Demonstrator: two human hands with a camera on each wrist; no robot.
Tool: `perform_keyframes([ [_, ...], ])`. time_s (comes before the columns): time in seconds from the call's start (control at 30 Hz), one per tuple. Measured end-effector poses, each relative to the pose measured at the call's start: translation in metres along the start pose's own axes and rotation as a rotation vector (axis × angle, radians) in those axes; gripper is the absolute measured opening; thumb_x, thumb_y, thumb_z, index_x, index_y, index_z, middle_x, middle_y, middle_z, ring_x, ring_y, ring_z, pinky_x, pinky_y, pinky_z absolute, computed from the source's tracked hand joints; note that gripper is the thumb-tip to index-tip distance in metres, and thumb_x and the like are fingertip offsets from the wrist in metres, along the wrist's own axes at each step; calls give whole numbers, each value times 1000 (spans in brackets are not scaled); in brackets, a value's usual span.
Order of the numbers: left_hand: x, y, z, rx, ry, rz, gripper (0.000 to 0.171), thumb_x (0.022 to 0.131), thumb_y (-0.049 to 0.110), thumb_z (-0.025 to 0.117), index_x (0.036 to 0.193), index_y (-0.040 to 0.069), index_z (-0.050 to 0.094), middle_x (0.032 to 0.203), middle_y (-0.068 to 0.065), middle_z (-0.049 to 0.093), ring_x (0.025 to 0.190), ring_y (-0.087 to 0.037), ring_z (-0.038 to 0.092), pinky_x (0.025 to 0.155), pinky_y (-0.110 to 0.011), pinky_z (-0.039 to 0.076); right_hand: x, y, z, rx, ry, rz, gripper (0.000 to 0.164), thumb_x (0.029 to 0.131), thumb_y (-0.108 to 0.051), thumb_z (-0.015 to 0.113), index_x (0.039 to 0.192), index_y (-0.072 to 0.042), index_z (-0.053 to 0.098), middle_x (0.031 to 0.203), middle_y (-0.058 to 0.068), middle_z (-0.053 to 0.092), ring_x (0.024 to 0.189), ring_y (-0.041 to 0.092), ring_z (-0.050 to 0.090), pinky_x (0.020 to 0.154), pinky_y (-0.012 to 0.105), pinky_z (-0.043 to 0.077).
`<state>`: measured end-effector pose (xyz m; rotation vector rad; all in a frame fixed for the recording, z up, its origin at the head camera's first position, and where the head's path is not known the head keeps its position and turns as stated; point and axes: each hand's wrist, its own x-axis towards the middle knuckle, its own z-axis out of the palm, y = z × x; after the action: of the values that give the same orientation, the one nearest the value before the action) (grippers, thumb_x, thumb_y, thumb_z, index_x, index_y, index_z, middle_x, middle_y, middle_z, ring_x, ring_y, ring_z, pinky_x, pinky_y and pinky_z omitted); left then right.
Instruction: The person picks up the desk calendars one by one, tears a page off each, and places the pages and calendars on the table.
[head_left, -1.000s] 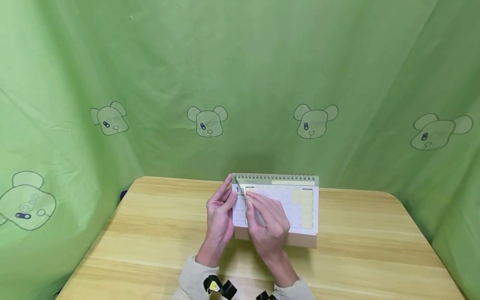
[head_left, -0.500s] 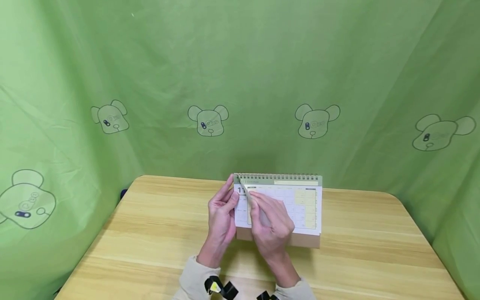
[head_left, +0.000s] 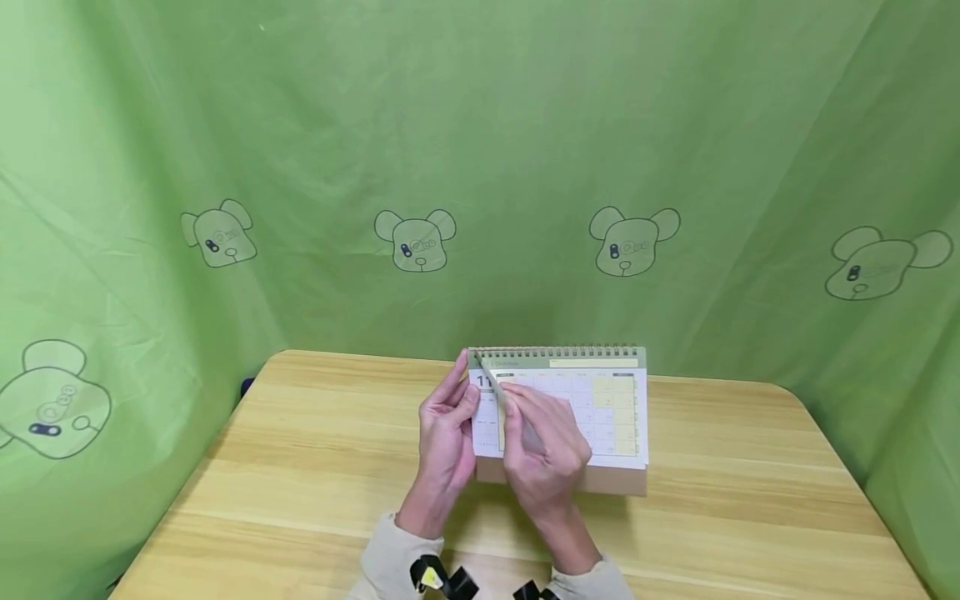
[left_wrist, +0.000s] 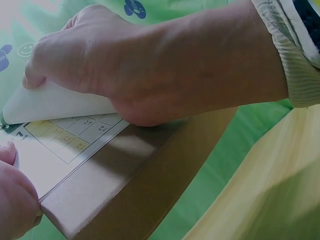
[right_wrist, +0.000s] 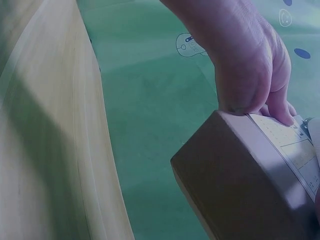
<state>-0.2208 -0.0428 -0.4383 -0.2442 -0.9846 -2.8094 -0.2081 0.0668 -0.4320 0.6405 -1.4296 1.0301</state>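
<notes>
A spiral-bound desk calendar (head_left: pixel 624 417) with a brown card stand (head_left: pixel 611 480) leans toward me over the table. My left hand (head_left: pixel 446 433) grips its left edge, thumb on the front and fingers behind. Across the front, my right hand (head_left: pixel 549 454) pinches the left side of a calendar page (left_wrist: pixel 62 104) between thumb and fingers. That page is curled up off the sheet beneath, where a large "11" and part of a date grid show. Its folded edge runs slanting from the top left corner by the rings down to my right fingertips. My right hand hides the middle of the grid.
The wooden table (head_left: pixel 300 467) stretches out on both sides of the calendar. Behind it hangs a green curtain (head_left: pixel 510 150) printed with bear heads. Black wrist cameras are strapped over pale sleeves (head_left: pixel 397 554) at the near edge.
My right hand has moved slightly right with the page edge, and the "11" beneath shows more fully. The calendar and left hand have shifted slightly right in the view.
</notes>
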Motion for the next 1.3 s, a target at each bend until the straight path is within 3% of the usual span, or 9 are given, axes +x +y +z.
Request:
perform_keyframes([
  [0.33,-1,-1,2,-38,51,-47,49,97,-17,47,127,15,70,122,-12,72,113,-22,70,101,-35,55,-2,1,0,-36,6,-14,10,86,4,69,92,8,76,95,20,76,81,35,74,85,27,59],
  [0.67,-1,-1,1,-44,22,-42,50,97,-17,47,126,16,71,118,-11,74,112,-22,71,102,-36,54,-1,1,-1,-19,14,21,10,83,7,69,91,8,75,93,21,76,80,37,74,86,27,59],
  [0.8,0,1,0,-70,47,-71,50,98,-16,46,128,16,70,119,-10,74,112,-21,70,103,-34,54,3,-4,1,33,57,48,10,83,10,70,91,11,75,91,24,75,80,37,74,86,29,61],
  [0.93,1,3,-1,-60,52,-52,49,98,-15,47,130,15,69,114,-7,75,111,-19,70,100,-32,56,7,-8,2,96,102,58,10,81,15,70,90,14,74,88,27,74,80,36,74,83,31,63],
  [1.03,3,5,-1,-42,39,-26,49,98,-15,48,130,16,69,111,-7,75,109,-18,71,99,-31,56,9,-8,1,104,97,68,10,81,15,70,89,13,74,88,27,74,81,36,74,83,31,63],
  [1.3,3,3,-2,-64,62,-59,51,98,-16,46,129,16,70,111,-7,76,106,-18,72,97,-31,57,7,-7,-1,91,112,111,10,80,15,70,89,13,74,88,26,74,82,34,75,83,32,63],
])
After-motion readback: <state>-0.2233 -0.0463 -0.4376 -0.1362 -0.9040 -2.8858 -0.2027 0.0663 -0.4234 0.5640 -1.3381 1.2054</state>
